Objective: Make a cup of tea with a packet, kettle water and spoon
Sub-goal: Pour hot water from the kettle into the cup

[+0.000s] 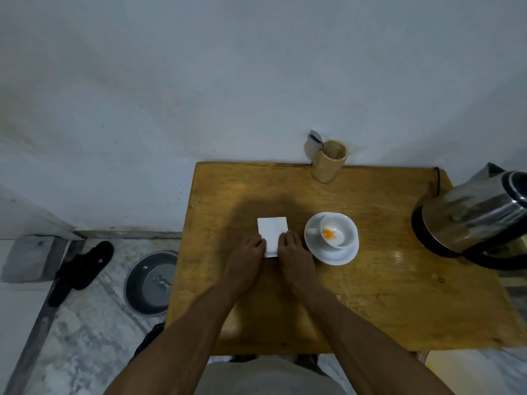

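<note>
On a small wooden table (370,280) pushed against a pale wall, a white packet (272,230) lies flat near the centre w/ both hands on its near end: left hand (246,253) pinches the packet's left edge, fingers curled onto it, and right hand (293,248) pinches the right edge the same way, so both are closed on the packet; whether the near end is lifted off the wood can't be told, prob. still resting on it. Just right of the packet sits a white cup (330,230) on a white saucer (332,256), cup handle pointing left twd the packet, w/ orange powder (328,232) lying inside at the bottom. At the far edge of the table, beside the wall, a wooden holder (328,163) stands upright w/ a spoon (315,138) in it, bowl end up and leaning left over the rim. Steel kettle (473,218) w/ black base and black lid stands at the table's right edge, well apart from the cup, partly cut off by the frame. Both forearms reach in from the bottom, bare. Off the table on the left, on the marble floor, a grey round basin (148,283) sits touching the table's side, and a black sandal (82,266) lies further left near a step
</note>
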